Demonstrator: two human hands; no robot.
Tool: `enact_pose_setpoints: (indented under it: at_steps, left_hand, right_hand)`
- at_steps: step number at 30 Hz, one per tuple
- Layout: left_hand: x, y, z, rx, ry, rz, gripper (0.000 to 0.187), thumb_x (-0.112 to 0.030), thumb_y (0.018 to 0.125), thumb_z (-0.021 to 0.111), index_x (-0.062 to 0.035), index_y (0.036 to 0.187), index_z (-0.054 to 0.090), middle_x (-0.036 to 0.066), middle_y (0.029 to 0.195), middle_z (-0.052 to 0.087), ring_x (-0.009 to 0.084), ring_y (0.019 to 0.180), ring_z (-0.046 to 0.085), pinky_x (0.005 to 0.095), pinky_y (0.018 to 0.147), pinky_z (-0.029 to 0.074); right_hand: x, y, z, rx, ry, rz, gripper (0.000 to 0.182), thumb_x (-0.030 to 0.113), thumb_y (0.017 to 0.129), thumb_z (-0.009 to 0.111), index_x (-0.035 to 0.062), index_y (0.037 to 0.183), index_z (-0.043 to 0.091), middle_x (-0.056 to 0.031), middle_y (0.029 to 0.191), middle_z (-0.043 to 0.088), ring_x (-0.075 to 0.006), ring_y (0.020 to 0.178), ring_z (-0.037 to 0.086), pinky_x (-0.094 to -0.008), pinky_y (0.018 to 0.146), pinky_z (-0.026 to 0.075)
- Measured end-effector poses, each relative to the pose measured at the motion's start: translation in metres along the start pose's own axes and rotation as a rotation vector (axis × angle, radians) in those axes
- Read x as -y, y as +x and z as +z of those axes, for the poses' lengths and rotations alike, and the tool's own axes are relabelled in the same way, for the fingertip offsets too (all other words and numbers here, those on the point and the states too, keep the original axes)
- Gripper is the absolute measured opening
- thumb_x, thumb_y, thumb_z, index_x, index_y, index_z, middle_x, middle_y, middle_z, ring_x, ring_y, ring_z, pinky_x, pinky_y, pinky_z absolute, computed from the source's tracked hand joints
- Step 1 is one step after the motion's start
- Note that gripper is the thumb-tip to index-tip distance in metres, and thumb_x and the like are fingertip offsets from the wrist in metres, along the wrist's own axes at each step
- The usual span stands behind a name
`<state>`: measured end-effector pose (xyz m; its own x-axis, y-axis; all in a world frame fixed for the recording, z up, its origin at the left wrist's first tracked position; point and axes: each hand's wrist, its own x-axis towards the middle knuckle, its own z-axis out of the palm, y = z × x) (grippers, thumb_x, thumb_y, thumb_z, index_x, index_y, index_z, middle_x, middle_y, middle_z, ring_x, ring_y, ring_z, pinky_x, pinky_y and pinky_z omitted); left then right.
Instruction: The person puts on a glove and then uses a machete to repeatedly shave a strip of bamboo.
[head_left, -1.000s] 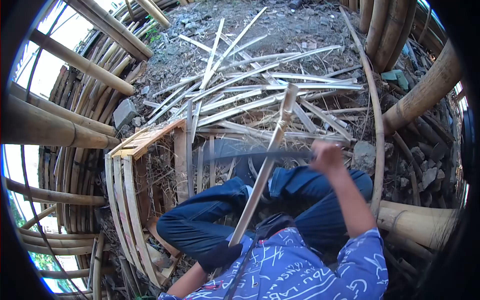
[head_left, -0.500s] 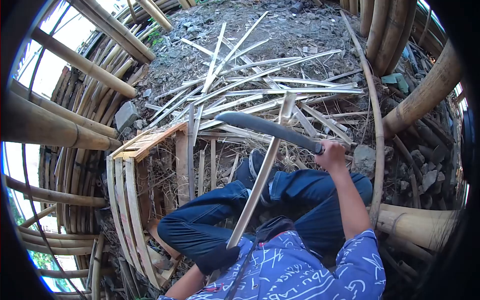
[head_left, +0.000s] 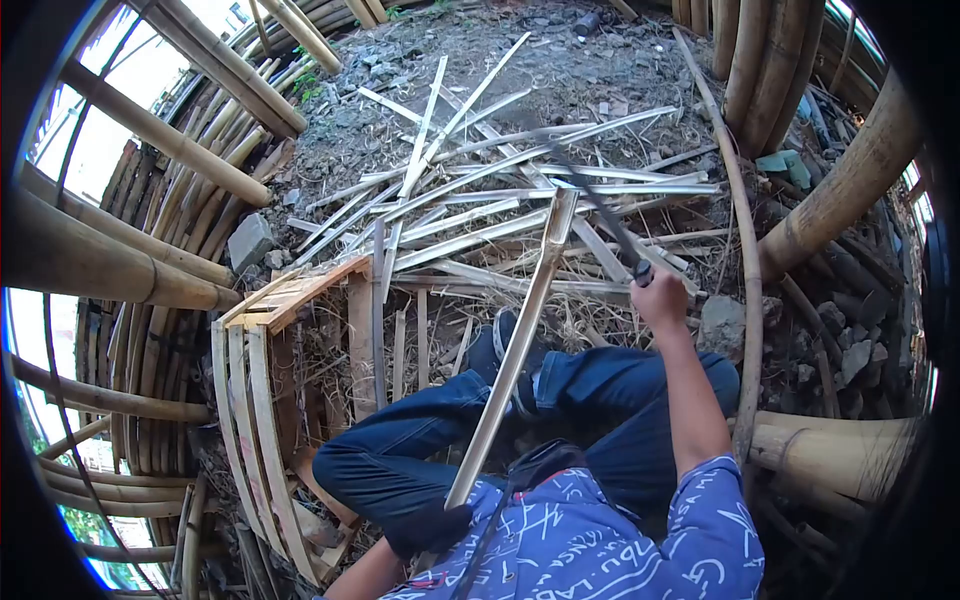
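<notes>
My right hand (head_left: 660, 297) is closed round the dark handle of a long machete (head_left: 606, 212), whose blurred blade points up and to the left, over the strips. A split bamboo strip (head_left: 520, 345) slants from my lap up to the middle of the view, its hollow side showing. At its lower end my left hand (head_left: 428, 530), in a dark glove, is wrapped round it. The blade is to the right of the strip's upper end, apart from it.
Split bamboo strips (head_left: 470, 195) lie crisscrossed on the ground ahead. A slatted wooden crate (head_left: 262, 400) stands at my left. Bamboo poles (head_left: 150, 130) rise on both sides. A grey stone (head_left: 724, 325) lies right of my right hand.
The machete has swung up and to the right, from lying across the strip to beside it. The strip's upper end has shifted slightly left and down.
</notes>
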<state>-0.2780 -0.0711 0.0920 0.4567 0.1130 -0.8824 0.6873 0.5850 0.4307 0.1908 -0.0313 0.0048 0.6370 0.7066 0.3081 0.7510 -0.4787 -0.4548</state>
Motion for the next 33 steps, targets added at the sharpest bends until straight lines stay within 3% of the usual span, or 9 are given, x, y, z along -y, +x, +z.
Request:
enact_pose_setpoints:
  at_steps: [5,9,15,19,22,24,25,29,33]
  left_hand:
    - [0.006,0.009,-0.009,-0.003,-0.196,0.076,0.038,-0.037,0.094,0.052,-0.0082,0.069,0.055,-0.002,0.053,0.047,0.0070,0.040,0.041,0.0243,0.038,0.029]
    - [-0.015,0.020,-0.013,0.014,-0.221,0.159,0.041,-0.035,0.096,0.047,-0.0085,0.065,0.054,0.000,0.054,0.051,0.0086,0.043,0.044,0.0271,0.042,0.034]
    - [-0.032,0.039,-0.014,-0.115,-0.111,0.456,0.039,-0.033,0.093,0.053,-0.0024,0.070,0.061,0.004,0.055,0.058,0.0127,0.051,0.057,0.0285,0.053,0.047]
    - [-0.076,0.034,0.006,-0.378,-0.082,0.272,0.044,-0.039,0.088,0.059,-0.0009,0.067,0.061,0.004,0.051,0.056,0.0129,0.043,0.052,0.0281,0.043,0.042]
    - [-0.055,0.064,0.003,-0.615,0.343,0.619,0.045,-0.042,0.086,0.060,0.0010,0.074,0.064,0.008,0.051,0.054,0.0111,0.049,0.055,0.0314,0.046,0.041]
    - [-0.062,0.064,0.014,-0.672,0.345,0.622,0.044,-0.041,0.085,0.060,0.0018,0.077,0.064,0.010,0.052,0.055,0.0139,0.050,0.057,0.0331,0.048,0.042]
    - [-0.068,0.064,0.018,-0.721,0.367,0.621,0.043,-0.040,0.085,0.060,0.0027,0.079,0.064,0.013,0.054,0.056,0.0166,0.052,0.059,0.0348,0.050,0.044]
    - [-0.081,0.075,0.034,-0.725,0.234,0.476,0.037,-0.033,0.083,0.060,0.0030,0.082,0.063,0.020,0.062,0.060,0.0306,0.058,0.063,0.0407,0.055,0.046]
    - [-0.077,0.101,0.034,-0.708,0.441,0.615,0.024,-0.021,0.081,0.057,0.0003,0.088,0.064,0.025,0.077,0.062,0.0420,0.077,0.061,0.0467,0.064,0.048]
  right_hand:
    - [-0.006,-0.023,0.008,0.155,0.331,0.179,0.015,0.013,0.068,0.064,-0.0010,0.068,0.059,-0.0173,0.061,0.062,-0.0329,0.059,0.064,-0.0422,0.056,0.048]
    - [0.032,-0.080,0.000,0.211,0.652,0.183,0.014,0.007,0.069,0.064,0.0022,0.062,0.053,-0.0037,0.053,0.055,-0.0121,0.046,0.052,-0.0318,0.045,0.041]
    - [0.072,-0.146,0.006,0.520,1.063,0.549,0.016,0.001,0.073,0.063,0.0049,0.065,0.050,-0.0014,0.051,0.051,-0.0110,0.038,0.051,-0.0258,0.035,0.040]
    - [0.074,-0.176,0.010,0.512,1.037,0.411,0.017,0.001,0.073,0.064,0.0049,0.065,0.050,-0.0005,0.050,0.050,-0.0097,0.039,0.050,-0.0245,0.036,0.039]
    - [0.078,-0.178,-0.008,0.514,0.914,0.295,0.018,0.003,0.074,0.065,0.0046,0.064,0.050,0.0010,0.052,0.051,-0.0082,0.044,0.049,-0.0250,0.042,0.038]
    - [0.082,-0.175,-0.021,0.466,0.801,0.157,0.019,0.005,0.074,0.065,0.0033,0.063,0.050,-0.0009,0.053,0.050,-0.0077,0.048,0.047,-0.0276,0.045,0.037]
    - [0.087,-0.171,-0.029,0.475,0.791,0.146,0.019,0.005,0.074,0.065,0.0033,0.063,0.050,-0.0009,0.053,0.050,-0.0077,0.048,0.047,-0.0276,0.045,0.037]
    - [0.101,-0.147,-0.055,0.497,0.616,-0.096,0.019,0.007,0.067,0.067,0.0029,0.065,0.049,-0.0142,0.053,0.052,-0.0342,0.053,0.058,-0.0376,0.049,0.044]
    - [0.100,-0.142,-0.047,0.514,0.388,-0.291,0.016,0.015,0.068,0.068,0.0061,0.070,0.054,-0.0158,0.058,0.057,-0.0350,0.057,0.060,-0.0417,0.052,0.048]
